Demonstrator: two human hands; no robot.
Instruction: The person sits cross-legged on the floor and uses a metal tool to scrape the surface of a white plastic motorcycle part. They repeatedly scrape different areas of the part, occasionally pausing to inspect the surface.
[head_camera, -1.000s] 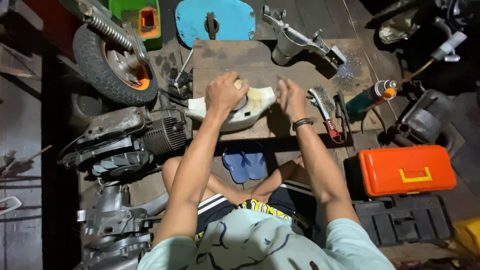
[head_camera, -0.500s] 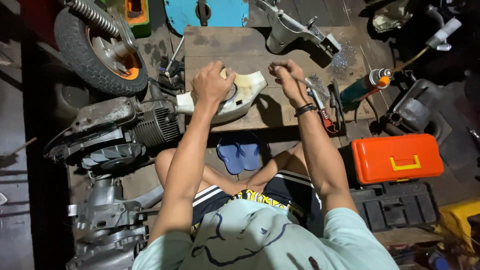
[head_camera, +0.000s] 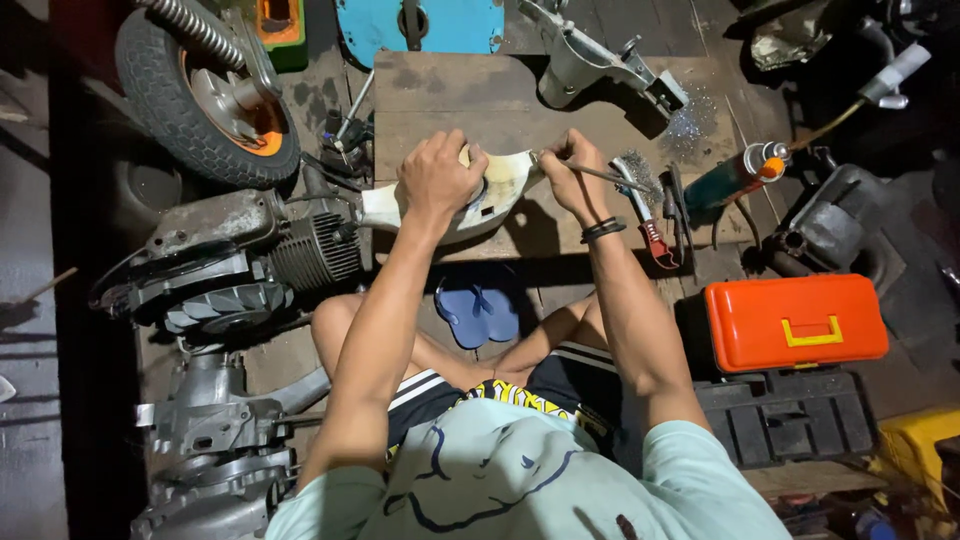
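A cream-white curved scooter body part (head_camera: 500, 185) lies on a low wooden board (head_camera: 450, 95) in front of me. My left hand (head_camera: 438, 178) presses down on top of it, fingers curled over its middle. My right hand (head_camera: 572, 175) is closed around a thin wire brush (head_camera: 625, 178), whose handle end meets the part's right edge and whose bristled head points right. A black band circles my right wrist.
A wheel with tyre (head_camera: 205, 95) and an engine block (head_camera: 240, 260) lie left. A blue panel (head_camera: 440, 25) and grey metal casting (head_camera: 600, 60) sit at the back. Red-handled pliers (head_camera: 655, 235), a spray can (head_camera: 735, 178), an orange toolbox (head_camera: 795, 320) and black case (head_camera: 790, 425) are right. Blue sandals (head_camera: 478, 312) lie below the board.
My right hand went from resting open on the part to gripping the wire brush at its right edge. The view has shifted slightly; my left hand stays on the part.
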